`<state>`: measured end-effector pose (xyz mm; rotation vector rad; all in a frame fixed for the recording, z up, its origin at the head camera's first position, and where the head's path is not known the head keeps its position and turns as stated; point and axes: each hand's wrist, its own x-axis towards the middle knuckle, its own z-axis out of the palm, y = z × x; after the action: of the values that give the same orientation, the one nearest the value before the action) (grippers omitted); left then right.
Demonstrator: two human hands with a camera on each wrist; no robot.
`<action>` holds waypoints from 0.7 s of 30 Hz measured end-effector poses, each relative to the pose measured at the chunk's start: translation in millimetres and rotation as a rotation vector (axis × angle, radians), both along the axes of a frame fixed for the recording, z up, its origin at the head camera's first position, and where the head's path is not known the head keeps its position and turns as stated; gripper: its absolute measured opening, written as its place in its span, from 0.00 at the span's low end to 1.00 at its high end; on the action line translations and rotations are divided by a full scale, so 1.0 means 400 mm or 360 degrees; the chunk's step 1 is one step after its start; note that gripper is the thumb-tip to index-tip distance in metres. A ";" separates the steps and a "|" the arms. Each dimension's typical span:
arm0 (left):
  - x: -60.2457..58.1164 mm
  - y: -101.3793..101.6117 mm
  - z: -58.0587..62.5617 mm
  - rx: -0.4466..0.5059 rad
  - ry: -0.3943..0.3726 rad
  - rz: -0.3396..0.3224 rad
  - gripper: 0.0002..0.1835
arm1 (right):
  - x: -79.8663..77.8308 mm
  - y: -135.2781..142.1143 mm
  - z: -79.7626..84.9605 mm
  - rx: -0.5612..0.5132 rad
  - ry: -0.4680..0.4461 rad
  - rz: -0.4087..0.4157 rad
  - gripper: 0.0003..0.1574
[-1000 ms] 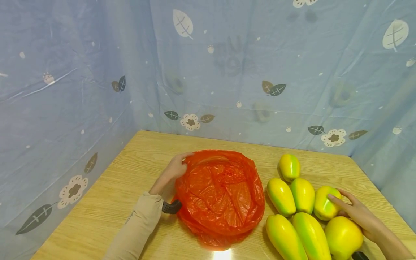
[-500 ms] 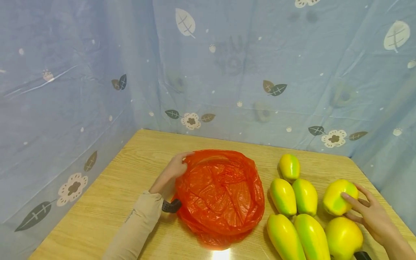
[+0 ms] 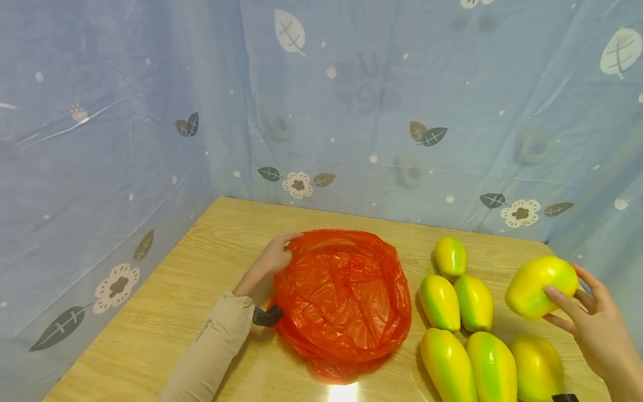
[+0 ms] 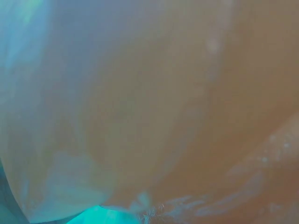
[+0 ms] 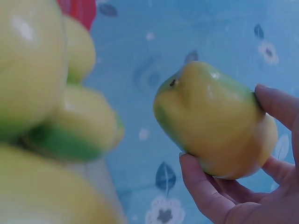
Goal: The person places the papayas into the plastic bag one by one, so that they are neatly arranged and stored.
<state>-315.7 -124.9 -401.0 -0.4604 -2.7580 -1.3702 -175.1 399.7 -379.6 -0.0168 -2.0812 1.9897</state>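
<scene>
My right hand (image 3: pixel 600 318) holds a yellow-green papaya (image 3: pixel 540 287) above the table at the right, thumb on its near side. In the right wrist view, fingers (image 5: pixel 201 186) and thumb grip this papaya (image 5: pixel 210 121), its stem end facing away from the palm. A red plastic bag (image 3: pixel 346 301) lies spread with its mouth up at the middle of the table. At its left rim, my left hand (image 3: pixel 271 259) grips the film; some fingertips are hidden by it. Blurred translucent film of the bag (image 4: pixel 154 93) fills most of the left wrist view.
Several more papayas (image 3: pixel 439 304) lie grouped right of the bag, on the wooden table (image 3: pixel 226 223). One rounder yellow fruit (image 3: pixel 536 368) sits just below the raised papaya. A patterned blue curtain (image 3: pixel 382 111) hangs behind and beside the table.
My right hand has lifted the papaya from the group, moving it right and upward and tilting it. The neighbouring fruits shifted slightly. My left hand stays at the bag's rim.
</scene>
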 end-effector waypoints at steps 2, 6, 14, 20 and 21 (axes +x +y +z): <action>0.001 0.001 0.002 -0.0012 0.0008 -0.0008 0.31 | 0.001 -0.021 0.011 -0.0007 0.0013 0.0015 0.49; 0.002 0.003 0.004 -0.0032 0.0033 -0.0040 0.31 | -0.001 -0.058 0.023 0.0086 0.0005 0.0087 0.48; 0.002 0.002 0.006 -0.0059 0.0017 -0.0012 0.31 | -0.027 -0.114 0.048 0.0477 -0.0077 0.0201 0.46; 0.004 0.005 0.013 -0.0089 0.0026 -0.0004 0.31 | -0.047 -0.163 0.072 0.0754 -0.0080 0.0203 0.45; 0.005 0.005 0.013 -0.0096 0.0032 -0.0005 0.31 | -0.050 -0.172 0.077 0.0784 -0.0075 0.0207 0.45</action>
<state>-313.9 -122.7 -395.8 -0.4785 -2.7902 -1.2787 -195.1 330.9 -348.7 0.1699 -2.6033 1.4965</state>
